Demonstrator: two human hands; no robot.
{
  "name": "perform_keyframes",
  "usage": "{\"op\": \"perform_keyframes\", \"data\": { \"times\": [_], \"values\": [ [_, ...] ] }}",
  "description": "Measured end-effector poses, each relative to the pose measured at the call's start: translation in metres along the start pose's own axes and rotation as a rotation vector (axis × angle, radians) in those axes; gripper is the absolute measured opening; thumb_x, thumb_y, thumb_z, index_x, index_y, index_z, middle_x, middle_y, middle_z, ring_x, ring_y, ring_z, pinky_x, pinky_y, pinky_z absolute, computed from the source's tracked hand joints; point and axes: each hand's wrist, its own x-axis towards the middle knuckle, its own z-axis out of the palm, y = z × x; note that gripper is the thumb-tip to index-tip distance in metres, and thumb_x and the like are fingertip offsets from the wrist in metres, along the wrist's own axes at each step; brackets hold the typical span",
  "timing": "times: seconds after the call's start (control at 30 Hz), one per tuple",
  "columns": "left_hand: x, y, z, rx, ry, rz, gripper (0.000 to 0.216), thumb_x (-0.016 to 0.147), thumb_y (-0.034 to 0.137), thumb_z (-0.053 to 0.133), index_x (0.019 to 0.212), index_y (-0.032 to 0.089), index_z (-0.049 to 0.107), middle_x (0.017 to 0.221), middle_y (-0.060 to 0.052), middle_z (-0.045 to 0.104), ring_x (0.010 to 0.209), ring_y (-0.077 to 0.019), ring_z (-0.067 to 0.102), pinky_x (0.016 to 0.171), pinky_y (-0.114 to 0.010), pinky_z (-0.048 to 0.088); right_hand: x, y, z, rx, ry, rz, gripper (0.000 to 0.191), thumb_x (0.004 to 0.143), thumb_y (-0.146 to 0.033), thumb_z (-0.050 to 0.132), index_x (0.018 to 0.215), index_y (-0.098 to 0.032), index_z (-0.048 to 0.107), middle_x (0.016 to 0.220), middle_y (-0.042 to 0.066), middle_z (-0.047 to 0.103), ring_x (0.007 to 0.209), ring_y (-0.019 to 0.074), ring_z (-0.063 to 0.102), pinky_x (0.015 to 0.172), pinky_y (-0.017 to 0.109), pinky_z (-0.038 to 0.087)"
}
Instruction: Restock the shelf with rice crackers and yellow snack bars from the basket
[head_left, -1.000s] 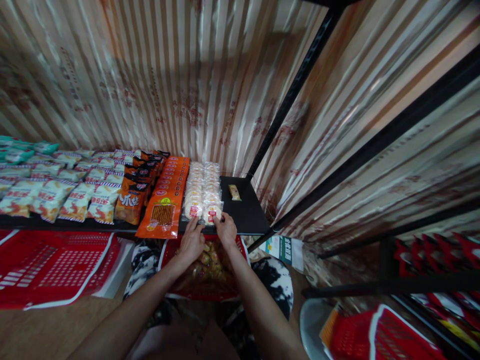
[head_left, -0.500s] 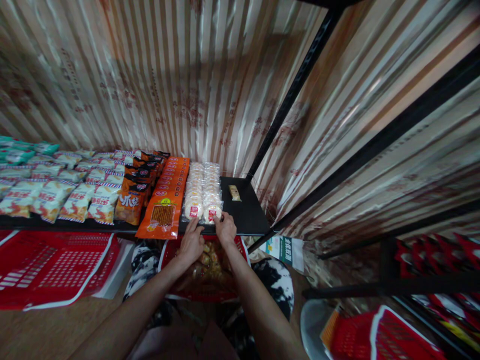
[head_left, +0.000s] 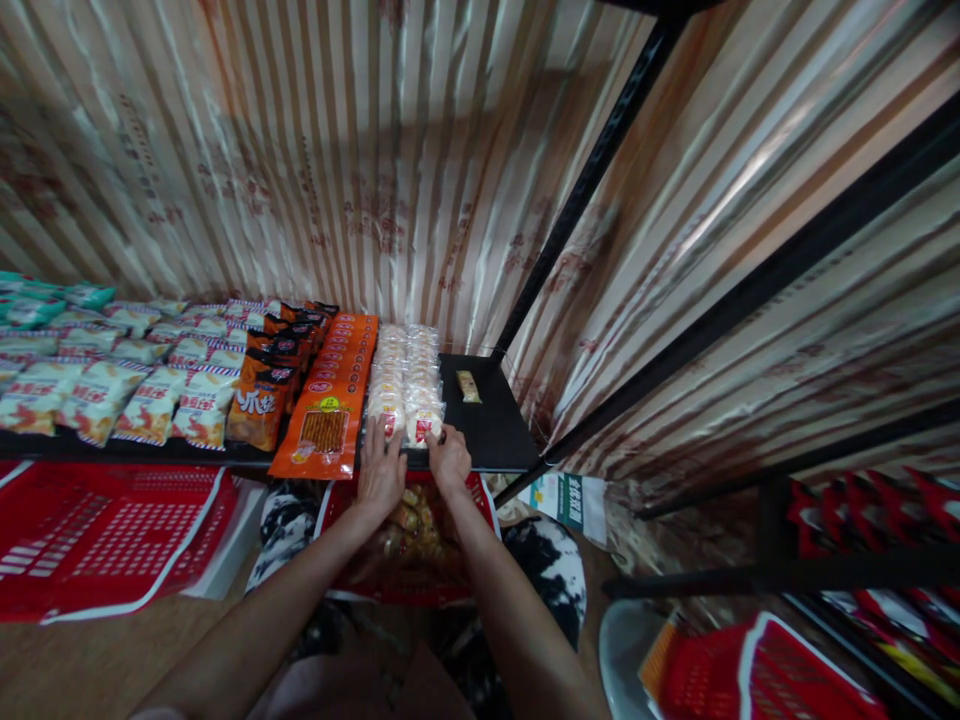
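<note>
Head view: two rows of wrapped crackers [head_left: 407, 375] lie straight ahead of the hands, on a black shelf [head_left: 495, 430], with their front ends right at the fingertips. Each row's long axis runs away from the person, from the shelf's front edge back toward the striped curtain [head_left: 300, 180]. The left hand [head_left: 382, 474] is nearer the left row, and the right hand [head_left: 449, 460] is nearer the right row.

The left hand's fingers are stretched out and unclenched, lying over the front packet of its row. The right hand is bent, its thumb at the front packet of the right row and its fingers by that packet's outer side; whether it pinches or merely touches, I cannot tell.

The crackers look pale, round and flat, in clear shiny wrappers, overlapping one behind another. Red labels show on the front ones, the left label partly covered by fingers.

A flat orange packet [head_left: 330, 390] lies just left of the rows, its front end jutting past the shelf's edge. To their right, a small tan bar [head_left: 469, 386] lies apart. Below the hands, a red basket [head_left: 484, 500] holds more wrapped goods [head_left: 412, 520].
</note>
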Motion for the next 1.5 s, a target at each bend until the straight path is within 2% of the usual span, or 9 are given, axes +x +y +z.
{"op": "perform_keyframes", "data": {
  "times": [0.07, 0.17, 0.47, 0.7, 0.87, 1.27, 1.5],
  "values": [
    [0.006, 0.001, 0.005, 0.021, 0.016, -0.039, 0.05, 0.083, 0.019, 0.047, 0.133, 0.01, 0.041, 0.15, -0.019, 0.02, 0.141, -0.0327, 0.008, 0.109, -0.054, 0.025, 0.0, 0.0, 0.0, 0.005, 0.0, 0.0, 0.032, 0.086, -0.039, 0.051, 0.11, -0.019, 0.059, 0.104, 0.009, 0.062, 0.087, 0.0182, 0.063, 0.072, 0.026, 0.042],
    [0.016, 0.001, 0.015, 0.054, 0.022, -0.063, 0.055, 0.084, 0.024, 0.047, 0.137, 0.01, 0.035, 0.151, -0.02, 0.017, 0.141, -0.0329, 0.007, 0.109, -0.054, 0.024, 0.0, 0.0, -0.001, 0.007, -0.007, 0.001, 0.032, 0.086, -0.039, 0.051, 0.11, -0.019, 0.059, 0.103, 0.009, 0.062, 0.086, 0.0183, 0.063, 0.071, 0.026, 0.043],
    [0.029, -0.005, 0.027, 0.119, 0.058, -0.033, 0.047, 0.086, 0.027, 0.044, 0.132, 0.016, 0.045, 0.149, -0.016, 0.027, 0.141, -0.0314, 0.011, 0.111, -0.054, 0.017, 0.0, 0.0, -0.001, 0.006, -0.019, 0.005, 0.03, 0.086, -0.038, 0.051, 0.11, -0.021, 0.059, 0.104, 0.007, 0.062, 0.086, 0.0183, 0.063, 0.068, 0.025, 0.042],
    [0.029, -0.008, 0.03, 0.087, 0.048, -0.035, 0.047, 0.087, 0.027, 0.044, 0.133, 0.014, 0.044, 0.149, -0.018, 0.026, 0.14, -0.0312, 0.012, 0.111, -0.055, 0.015, 0.001, 0.004, -0.002, 0.122, -0.027, 0.01, 0.036, 0.084, -0.036, 0.055, 0.114, -0.018, 0.056, 0.106, 0.008, 0.063, 0.091, 0.0185, 0.062, 0.073, 0.025, 0.043],
    [0.028, -0.009, 0.03, 0.108, 0.055, -0.018, 0.047, 0.088, 0.027, 0.043, 0.133, 0.014, 0.044, 0.148, -0.017, 0.028, 0.141, -0.0299, 0.011, 0.112, -0.054, 0.015, 0.003, 0.006, 0.0, 0.116, -0.015, -0.059, 0.038, 0.082, -0.033, 0.056, 0.116, -0.017, 0.054, 0.103, 0.007, 0.063, 0.091, 0.0182, 0.061, 0.076, 0.025, 0.043],
    [0.027, -0.014, 0.034, 0.266, 0.078, 0.064, 0.048, 0.089, 0.028, 0.041, 0.134, 0.01, 0.04, 0.146, -0.021, 0.03, 0.14, -0.0316, 0.016, 0.111, -0.052, 0.022, 0.005, 0.002, 0.003, 0.078, 0.006, -0.063, 0.035, 0.083, -0.031, 0.055, 0.116, -0.017, 0.054, 0.105, 0.009, 0.062, 0.091, 0.0182, 0.061, 0.074, 0.025, 0.043],
    [0.027, -0.014, 0.033, 0.279, 0.071, 0.084, 0.051, 0.088, 0.027, 0.044, 0.135, 0.01, 0.038, 0.145, -0.021, 0.031, 0.139, -0.0325, 0.017, 0.11, -0.053, 0.022, 0.005, 0.001, 0.007, 0.077, 0.037, -0.068, 0.035, 0.084, -0.03, 0.054, 0.116, -0.017, 0.053, 0.103, 0.01, 0.061, 0.092, 0.0203, 0.061, 0.073, 0.027, 0.044]
  ]
}}
